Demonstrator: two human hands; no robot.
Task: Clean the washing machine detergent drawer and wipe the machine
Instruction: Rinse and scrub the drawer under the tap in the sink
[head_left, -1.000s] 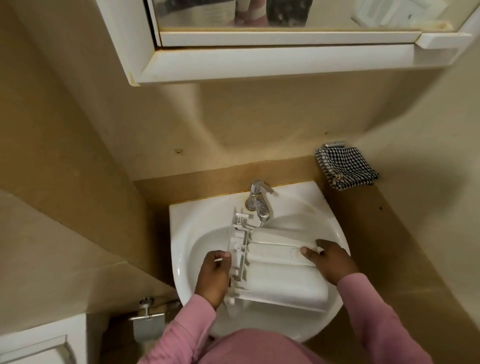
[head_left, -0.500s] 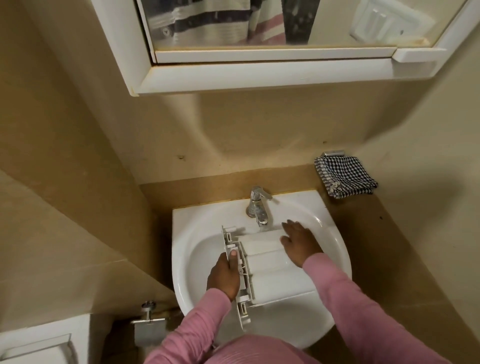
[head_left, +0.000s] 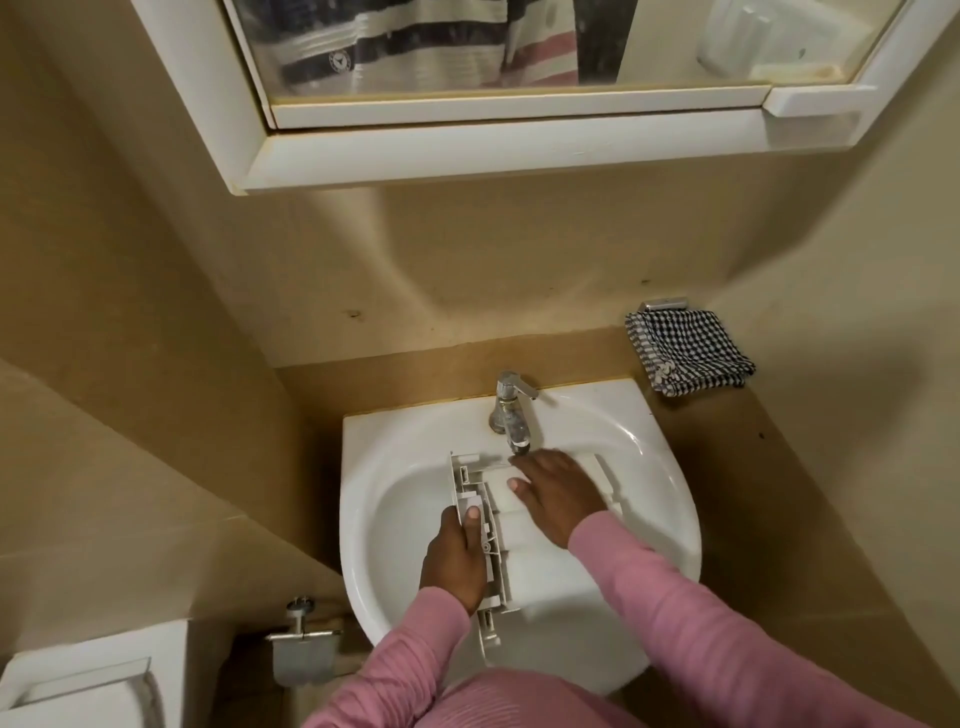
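The white detergent drawer lies in the basin of the white sink, under the chrome tap. Its front panel faces the sink's left rim, that panel's long edge running from the tap side toward the near rim. The left hand clasps the front panel, thumb on top. The right hand rests flat and spread on the compartments, seemingly gripping nothing. No lettering is legible on the drawer. A checked cloth hangs beyond the sink's far right corner.

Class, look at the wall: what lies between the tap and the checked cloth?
Nothing: in the head view only bare basin rim and brown wall separate tap and checked cloth.
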